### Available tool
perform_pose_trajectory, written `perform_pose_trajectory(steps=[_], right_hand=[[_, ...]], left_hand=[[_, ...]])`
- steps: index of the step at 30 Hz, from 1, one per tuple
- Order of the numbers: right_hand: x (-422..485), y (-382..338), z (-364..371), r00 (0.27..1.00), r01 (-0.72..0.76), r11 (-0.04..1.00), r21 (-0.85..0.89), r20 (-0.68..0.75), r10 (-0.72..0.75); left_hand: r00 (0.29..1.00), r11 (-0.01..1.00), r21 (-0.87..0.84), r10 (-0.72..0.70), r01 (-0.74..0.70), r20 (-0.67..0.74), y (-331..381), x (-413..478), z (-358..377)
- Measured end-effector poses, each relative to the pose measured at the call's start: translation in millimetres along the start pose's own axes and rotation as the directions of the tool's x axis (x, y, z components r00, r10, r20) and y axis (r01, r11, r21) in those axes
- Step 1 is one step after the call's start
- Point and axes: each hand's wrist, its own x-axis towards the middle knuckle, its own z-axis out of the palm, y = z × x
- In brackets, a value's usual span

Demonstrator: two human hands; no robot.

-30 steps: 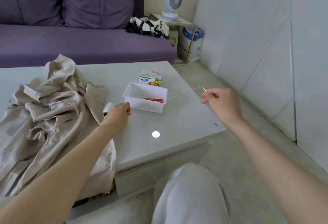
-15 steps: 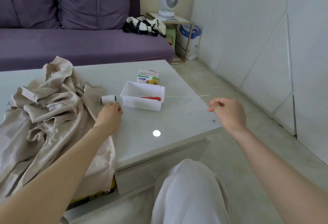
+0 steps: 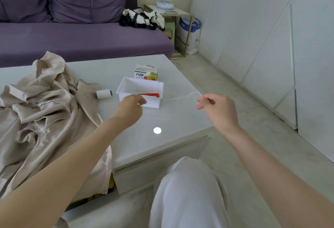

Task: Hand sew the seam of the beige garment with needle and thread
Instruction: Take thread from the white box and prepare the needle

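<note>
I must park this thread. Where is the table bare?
Bare: near right corner of the glossy white table, in front of the white plastic tray, and far edge by the purple sofa. Crowded: left, under the crumpled beige garment.

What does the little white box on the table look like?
The white box is an open-topped rectangular bin, plastic by its look, with a lipped rim. It stands upright on the glossy table, just in front of a juice carton. Inside lies a red-handled tool and something thin and dark. The left hand overlaps its near wall; whether it touches, I cannot tell. A thread pinched by the right hand runs toward its right rim.
</note>
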Motion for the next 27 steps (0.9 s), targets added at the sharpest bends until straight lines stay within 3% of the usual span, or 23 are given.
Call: perform_pose_trajectory(steps=[2, 4, 7, 9, 13, 16, 21, 27], right_hand=[[1, -2, 0, 1.000, 0.004, 1.000, 0.009, -0.001, -0.004], [2, -2, -1, 1.000, 0.009, 1.000, 0.007, -0.001, -0.009], [3, -1, -2, 1.000, 0.022, 1.000, -0.002, 0.003, -0.022], [4, 2, -3, 1.000, 0.017, 1.000, 0.006, 0.004, -0.017], [8, 9, -4, 1.000, -0.018, 1.000, -0.007, 0.006, 0.018], [10, 17, -4, 0.999, -0.034, 0.999, -0.026, 0.016, 0.035], [13, 27, 0, 0.998, -0.060, 0.997, -0.045, 0.020, 0.061], [10, 37, 0, 0.995, -0.100, 0.992, -0.076, 0.013, 0.101]], left_hand=[[0.986, 0.941, -0.337, 0.027, 0.031, 0.167, 29, -1, 11], [0.942, 0.829, -0.549, 0.092, 0.108, 0.323, 55, -6, 22], [0.875, 0.659, -0.717, 0.185, 0.227, 0.447, 77, -12, 36], [0.879, 0.611, -0.763, 0.223, 0.211, 0.421, 83, -15, 42], [0.966, 0.709, -0.704, 0.153, 0.039, 0.208, 70, -11, 39], [0.983, 0.807, -0.590, 0.109, 0.001, 0.150, 47, -5, 28], [0.996, 0.874, -0.479, -0.074, 0.085, 0.042, 5, 10, 16], [0.971, 0.881, -0.429, -0.237, 0.198, -0.038, -30, 16, 10]])
